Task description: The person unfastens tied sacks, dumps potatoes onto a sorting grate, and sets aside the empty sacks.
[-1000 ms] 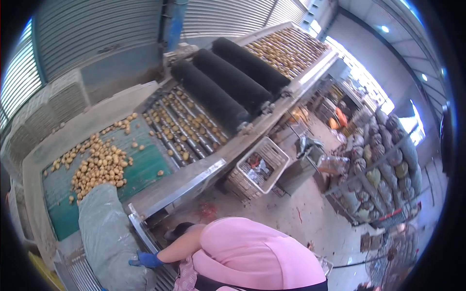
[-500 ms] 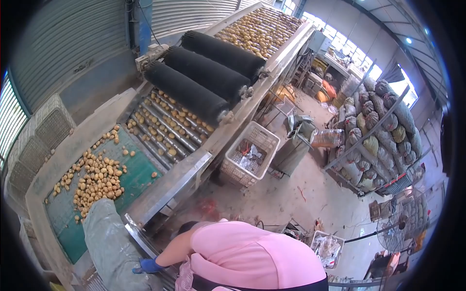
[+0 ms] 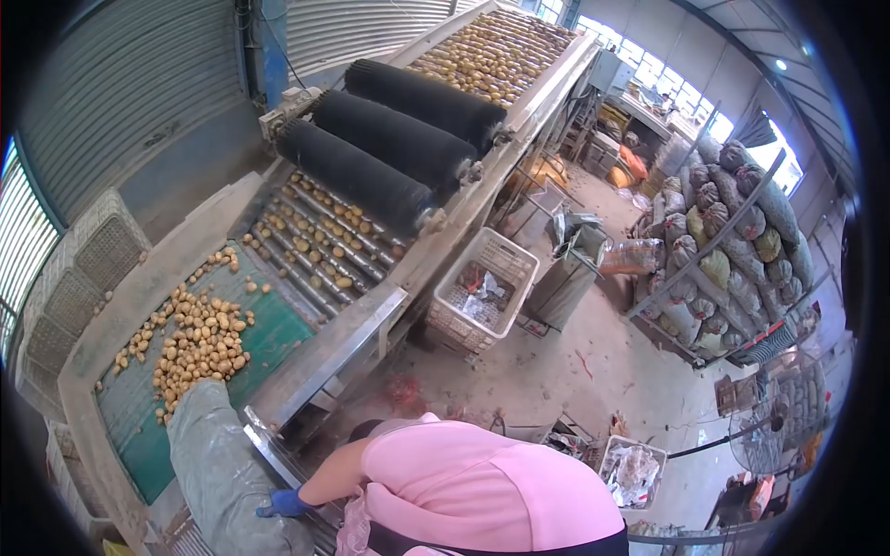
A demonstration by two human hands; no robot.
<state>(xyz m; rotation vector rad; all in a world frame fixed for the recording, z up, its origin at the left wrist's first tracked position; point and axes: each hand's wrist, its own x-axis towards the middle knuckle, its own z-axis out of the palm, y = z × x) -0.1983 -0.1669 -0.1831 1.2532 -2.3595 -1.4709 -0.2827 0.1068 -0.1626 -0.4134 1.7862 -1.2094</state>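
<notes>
Neither of my own hands is in view. In the head view, a person in a pink top (image 3: pixel 491 477) bends over at the bottom. That person's blue-gloved hand (image 3: pixel 282 503) rests on a grey-green sack (image 3: pixel 213 454), which lies tilted with its upper end at the potatoes. A heap of potatoes (image 3: pixel 199 343) spreads over the green belt (image 3: pixel 273 329) beyond the sack. More potatoes lie on the metal rollers (image 3: pixel 311 246). The person's other hand is hidden.
Three black brush rollers (image 3: pixel 399 130) span the conveyor. Beside it stands a white plastic crate (image 3: pixel 487 287) with scraps inside. Filled sacks (image 3: pixel 718 241) are stacked in a metal frame at right, near a fan (image 3: pixel 765 440). Several crates (image 3: pixel 107 232) line the left side.
The view has shifted slightly, so the surroundings appear a little farther right. Potatoes on the rollers sit in different spots. The gloved hand stays on the sack.
</notes>
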